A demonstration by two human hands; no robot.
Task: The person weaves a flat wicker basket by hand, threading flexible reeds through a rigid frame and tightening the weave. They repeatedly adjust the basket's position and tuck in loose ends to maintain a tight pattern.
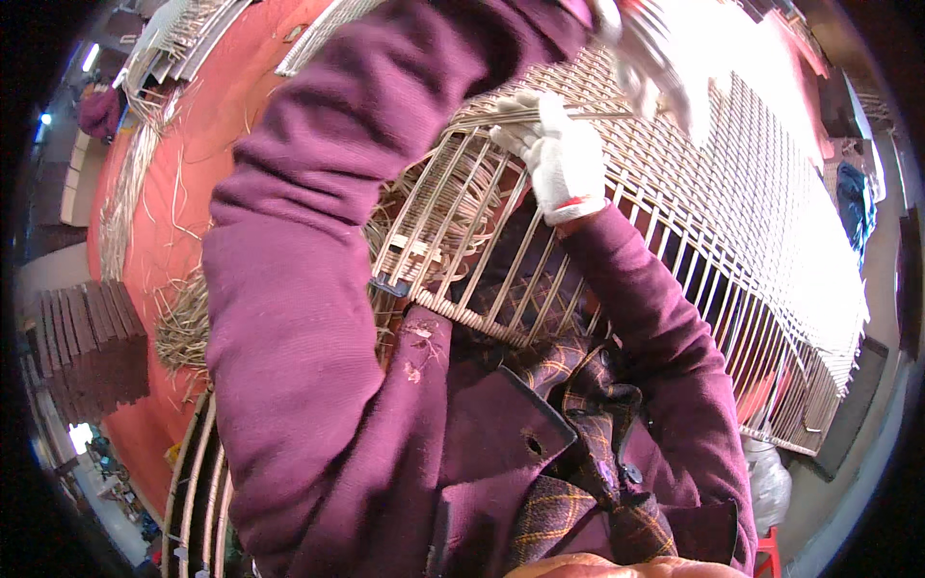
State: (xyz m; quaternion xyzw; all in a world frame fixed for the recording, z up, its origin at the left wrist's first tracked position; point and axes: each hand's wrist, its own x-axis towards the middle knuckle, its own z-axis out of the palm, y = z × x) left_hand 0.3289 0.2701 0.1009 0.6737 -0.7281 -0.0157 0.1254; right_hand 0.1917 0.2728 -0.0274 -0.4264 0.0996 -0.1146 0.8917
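Observation:
A wicker panel (694, 164) lies before me, its far part tightly woven and its near part bare upright rods (665, 226). My right hand (568, 173), in a white glove with a red cuff, is at the edge of the weave, its fingers closed around thin wicker strands (482, 118). These strands run across the rods to the right. My left arm reaches up and over to the right. There my left hand (660, 72), also white-gloved, is above the weave, smeared by motion and bright light; what it holds, if anything, cannot be made out.
Coiled wicker (448, 197) shows behind the rods at the left. Loose strands (183, 323) and a long bundle (125, 207) lie on the red surface (198, 183). A stack of dark brown slats (87, 347) is at the far left. A clear plastic bag (766, 482) hangs lower right.

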